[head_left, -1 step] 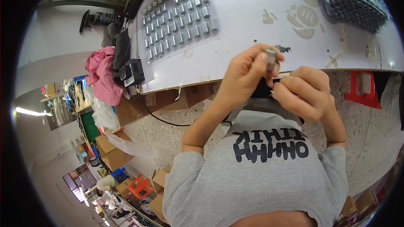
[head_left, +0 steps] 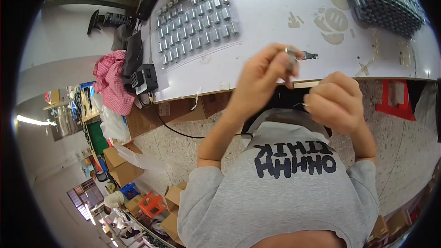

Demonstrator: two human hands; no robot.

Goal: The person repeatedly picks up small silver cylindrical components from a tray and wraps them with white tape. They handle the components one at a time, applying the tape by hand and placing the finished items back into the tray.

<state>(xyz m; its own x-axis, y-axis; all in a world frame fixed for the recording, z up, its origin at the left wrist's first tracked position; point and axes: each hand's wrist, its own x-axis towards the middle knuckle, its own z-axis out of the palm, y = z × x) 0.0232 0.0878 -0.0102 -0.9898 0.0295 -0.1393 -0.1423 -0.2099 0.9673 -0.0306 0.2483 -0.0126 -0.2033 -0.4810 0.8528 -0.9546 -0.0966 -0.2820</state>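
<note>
While my left fingers (head_left: 277, 65) pinch a metal cylinder (head_left: 291, 59), long axis pointing roughly away, my right fingers (head_left: 328, 98) curl closed, contents unclear.

You wear a flecked grey T-shirt (head_left: 275, 202), black block lettering (head_left: 294, 158) across its front. Short sleeves (head_left: 197, 197) flank the lettering; rounded neckline (head_left: 298, 230) headward of it. Left hand (head_left: 264, 80), right hand (head_left: 337, 103): bare.

The small held part (head_left: 290, 56) looked like metal with a dull sheen, though blurred, while the cylinders (head_left: 226, 31) gleamed like polished metal in a glossy, clear plastic tray (head_left: 197, 52). The tabletop (head_left: 266, 23) was smooth and faintly shiny, broken by matt, scuffed patches (head_left: 337, 19). The checked cloth (head_left: 112, 82) looked soft and creased, the shirt (head_left: 275, 197) matt knit, the box (head_left: 124, 173) matt cardboard, and the floor (head_left: 183, 150) like speckled stone
</note>
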